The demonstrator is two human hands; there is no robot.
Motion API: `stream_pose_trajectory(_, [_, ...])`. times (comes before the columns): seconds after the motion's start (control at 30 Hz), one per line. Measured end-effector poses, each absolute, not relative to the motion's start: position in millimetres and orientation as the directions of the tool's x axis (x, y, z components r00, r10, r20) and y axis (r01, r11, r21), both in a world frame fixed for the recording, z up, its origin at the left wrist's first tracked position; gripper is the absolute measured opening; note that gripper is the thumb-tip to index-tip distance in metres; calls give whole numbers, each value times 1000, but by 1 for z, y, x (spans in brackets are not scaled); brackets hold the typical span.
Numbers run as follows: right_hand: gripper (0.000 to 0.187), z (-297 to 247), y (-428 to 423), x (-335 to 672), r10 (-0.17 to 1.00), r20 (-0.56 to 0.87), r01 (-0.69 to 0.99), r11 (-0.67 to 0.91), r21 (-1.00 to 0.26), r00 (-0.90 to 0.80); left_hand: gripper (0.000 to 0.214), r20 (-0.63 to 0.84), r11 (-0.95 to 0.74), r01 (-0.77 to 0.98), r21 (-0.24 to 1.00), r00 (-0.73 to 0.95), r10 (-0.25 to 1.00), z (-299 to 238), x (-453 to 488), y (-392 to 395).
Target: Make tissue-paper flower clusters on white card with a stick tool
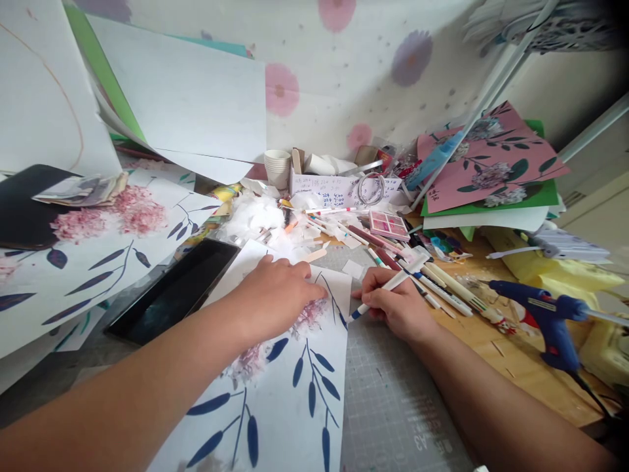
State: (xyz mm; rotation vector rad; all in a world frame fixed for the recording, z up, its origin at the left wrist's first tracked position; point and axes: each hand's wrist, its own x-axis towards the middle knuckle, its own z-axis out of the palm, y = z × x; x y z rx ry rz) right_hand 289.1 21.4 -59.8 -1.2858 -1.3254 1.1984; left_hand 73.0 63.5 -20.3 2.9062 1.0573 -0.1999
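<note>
My right hand (390,298) grips a white marker pen (396,280) with a dark blue end. Its tip touches the right edge of a white sheet (289,426), at a dark leaf on a thin stem. Dark blue leaves (312,398) on branching stems and pink textured blossoms (253,362) cover this sheet. Across its upper part lies my left hand (280,292), resting on the paper with its fingers partly spread and holding nothing. It covers part of a pink blossom beside the stem.
A grey cutting mat (388,406) lies beneath the sheet. Left are a black tablet (171,295) and another flower picture (118,262). Pens (442,288), cotton (255,213) and paper cups (278,168) crowd the back. A blue glue gun (545,311) lies right.
</note>
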Motion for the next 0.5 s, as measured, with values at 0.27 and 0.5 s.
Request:
stream_pose_trajectory(0.27, [6,-59,20,291,997,-47,115,-40,-993,-64,49,-159,-762,647,3,753,639,-18,74,63])
stream_pose_trajectory(0.5, [8,-57,19,289,998,-35,122,-28,-992,-59,49,-161,-763,647,3,753,638,-17,74,63])
